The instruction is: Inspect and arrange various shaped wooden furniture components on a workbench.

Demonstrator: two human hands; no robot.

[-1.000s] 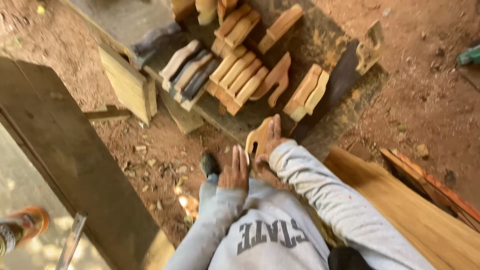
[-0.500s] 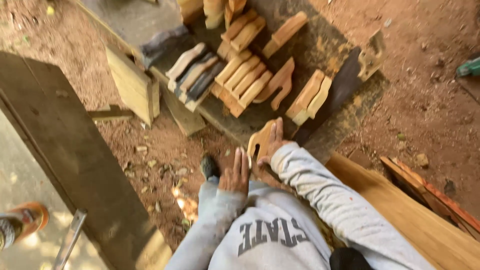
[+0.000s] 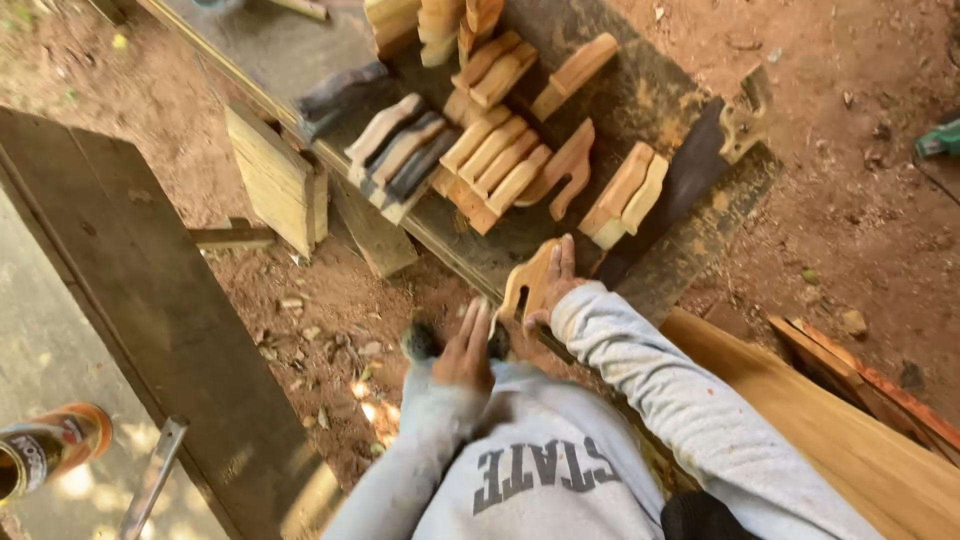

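Observation:
My right hand (image 3: 556, 287) holds a pale, curved wooden piece (image 3: 524, 281) upright against the near edge of the dark workbench (image 3: 640, 100). Just to its left, my left hand (image 3: 466, 346) wraps over a dark tool (image 3: 421, 341) whose rounded ends stick out on both sides of the fingers. What kind of tool it is I cannot tell. Both grey sleeves reach up from the bottom of the view.
Several similar cut wooden pieces (image 3: 500, 165) lie in rows on the bench, with a handsaw (image 3: 705, 165) to their right. A wooden block (image 3: 275, 180) leans at the bench's left. A dark plank (image 3: 140, 300) crosses the left, orange boards (image 3: 830, 420) the lower right, a bottle (image 3: 45, 450) bottom left.
Both hands stay in the same spot with the same grip. Only the view shifts slightly.

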